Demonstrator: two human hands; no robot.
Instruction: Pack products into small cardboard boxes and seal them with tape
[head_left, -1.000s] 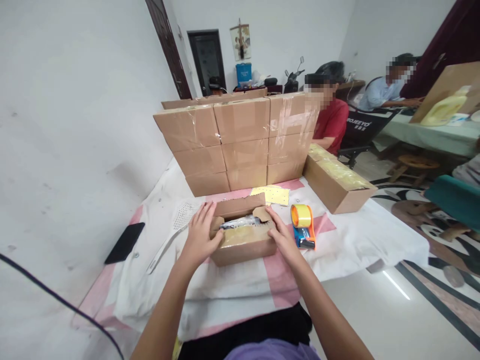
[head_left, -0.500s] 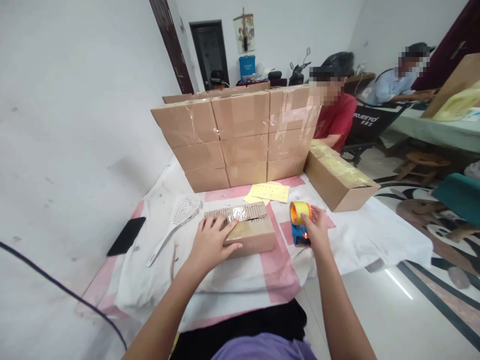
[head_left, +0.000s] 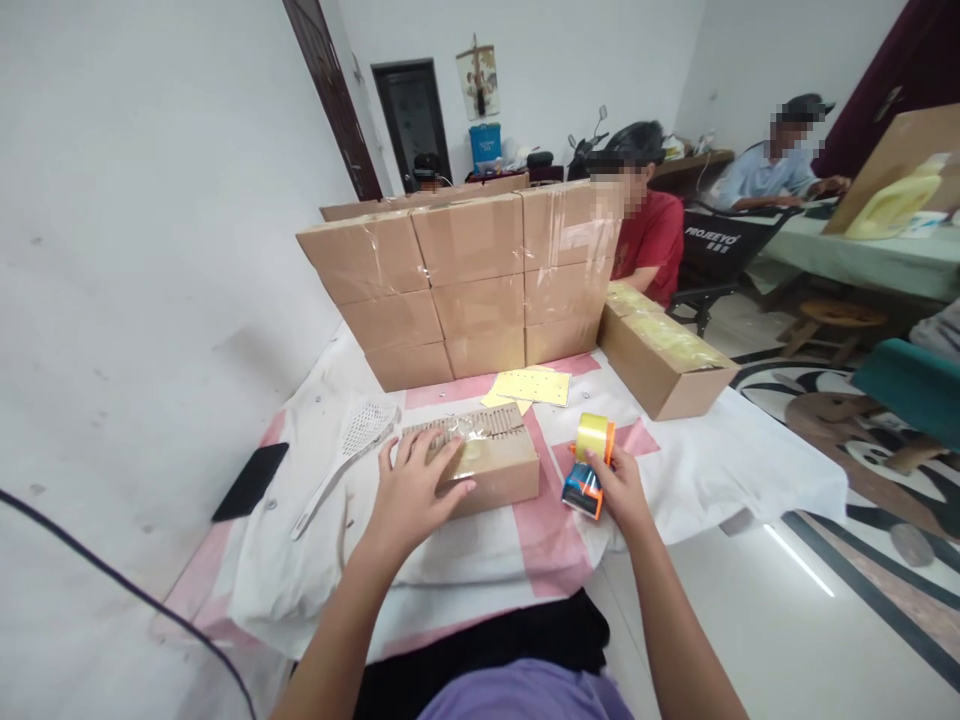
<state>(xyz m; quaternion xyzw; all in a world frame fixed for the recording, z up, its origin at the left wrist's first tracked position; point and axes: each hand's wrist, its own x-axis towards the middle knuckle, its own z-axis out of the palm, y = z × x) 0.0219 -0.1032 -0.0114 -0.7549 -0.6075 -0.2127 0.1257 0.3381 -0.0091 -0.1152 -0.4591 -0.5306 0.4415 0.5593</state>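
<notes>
A small cardboard box (head_left: 487, 482) lies on the cloth in front of me, with corrugated flaps and clear tape across its top. My left hand (head_left: 420, 475) rests on the box's left part, fingers spread over the top and thumb along the near side. To the right of the box, my right hand (head_left: 619, 485) grips a tape dispenser (head_left: 585, 478), blue and orange with a yellowish roll of tape. The dispenser is held tilted, apart from the box.
A wall of stacked cardboard boxes (head_left: 472, 285) stands behind. Yellow dotted sheets (head_left: 536, 386), a white slotted skimmer (head_left: 364, 430), a black flat object (head_left: 251, 482) and a long carton (head_left: 667, 355) surround the box. A person in red (head_left: 652, 240) sits beyond.
My right hand has turned the tape dispenser, so the roll now shows its yellow outer face and the lower end swings left toward the box. My left hand stays on the box.
</notes>
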